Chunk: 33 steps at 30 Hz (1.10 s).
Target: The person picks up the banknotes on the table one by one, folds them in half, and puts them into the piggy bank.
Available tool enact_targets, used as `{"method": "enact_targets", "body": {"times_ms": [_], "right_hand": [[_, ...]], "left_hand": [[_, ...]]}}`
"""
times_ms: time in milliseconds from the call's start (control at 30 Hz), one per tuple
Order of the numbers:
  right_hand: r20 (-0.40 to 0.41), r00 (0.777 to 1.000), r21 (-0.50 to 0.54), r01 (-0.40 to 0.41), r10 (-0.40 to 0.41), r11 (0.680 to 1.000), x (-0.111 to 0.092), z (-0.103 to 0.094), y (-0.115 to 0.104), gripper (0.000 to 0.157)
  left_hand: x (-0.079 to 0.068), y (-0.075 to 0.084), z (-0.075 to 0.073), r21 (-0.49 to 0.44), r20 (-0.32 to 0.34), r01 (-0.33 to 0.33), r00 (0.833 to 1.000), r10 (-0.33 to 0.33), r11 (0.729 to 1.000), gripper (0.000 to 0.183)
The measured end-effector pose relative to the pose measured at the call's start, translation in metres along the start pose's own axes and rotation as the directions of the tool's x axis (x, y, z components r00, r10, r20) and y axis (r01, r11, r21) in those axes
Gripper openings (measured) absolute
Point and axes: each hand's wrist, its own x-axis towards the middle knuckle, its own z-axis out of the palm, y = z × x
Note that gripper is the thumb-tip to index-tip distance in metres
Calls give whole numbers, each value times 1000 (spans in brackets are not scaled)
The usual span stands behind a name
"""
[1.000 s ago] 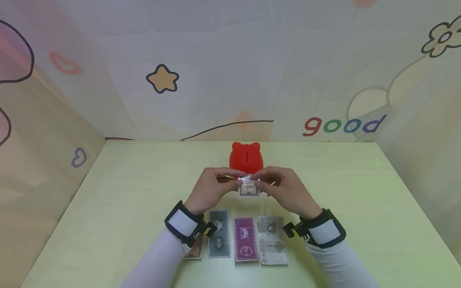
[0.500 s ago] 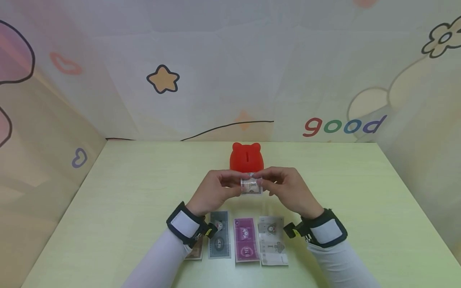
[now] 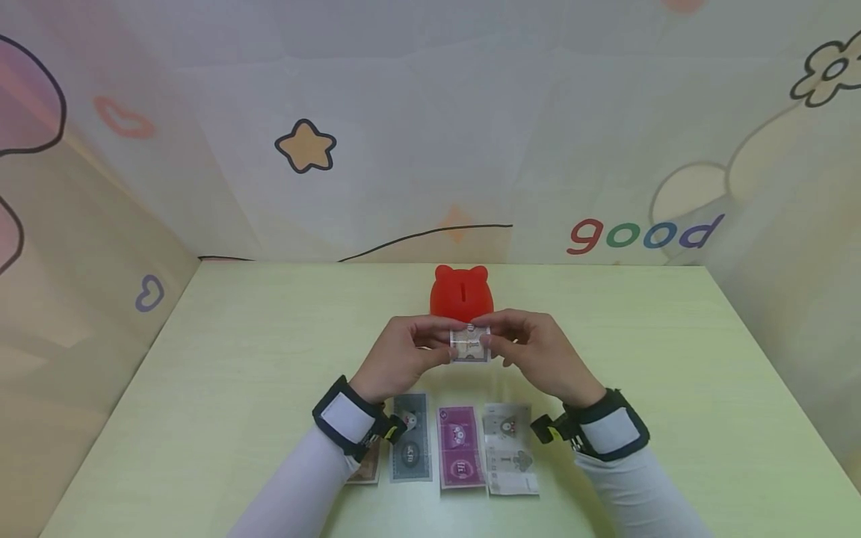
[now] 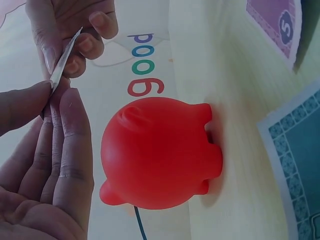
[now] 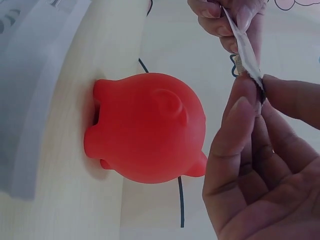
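Observation:
Between both hands, in front of the red piggy bank (image 3: 461, 295), a small folded play banknote (image 3: 469, 344) is held up off the table. My left hand (image 3: 403, 355) pinches its left edge between thumb and fingers. At the right edge, my right hand (image 3: 541, 351) pinches it in the same way. Both wrist views show the banknote (image 4: 63, 61) nearly edge-on as a thin strip. The piggy bank (image 5: 150, 127) stands on its feet behind the hands; its coin slot shows on top in the head view.
Nearer the table's front lie a blue-grey banknote (image 3: 410, 441), a purple banknote (image 3: 460, 447) and a pale grey banknote (image 3: 510, 452) in a row. A brown banknote (image 3: 366, 469) is partly hidden under the left wrist. A printed cloth backdrop (image 3: 417, 149) rises behind the table.
Both hands and the folded banknote have shifted slightly right. Its visible face looks flatter and a little shorter than a second ago. The piggy bank and lying banknotes stay put.

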Motion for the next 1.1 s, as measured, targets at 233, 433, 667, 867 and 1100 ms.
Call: {"method": "enact_targets", "body": {"times_ms": [233,433,667,867,1100], "right_hand": [[10,1000,-45,-11,12,999,1,0,1,34],[11,1000,-113,10,-9,994,2,0,1,38],[8,1000,-137,9,-8,991,1,0,0,38],[1,1000,-163,16,-16,986,1,1,0,38],[0,1000,-169,14,-14,986,2,2,1,36]], "left_hand": [[0,0,0,-12,-5,3,1000,-3,1000,34],[0,0,0,-30,-10,8,1000,-8,1000,33],[0,0,0,-11,-15,2,1000,-2,1000,33],[1,0,2,12,-30,13,999,-13,1000,34],[-1,4,4,86,-56,7,998,-2,996,35]]}}
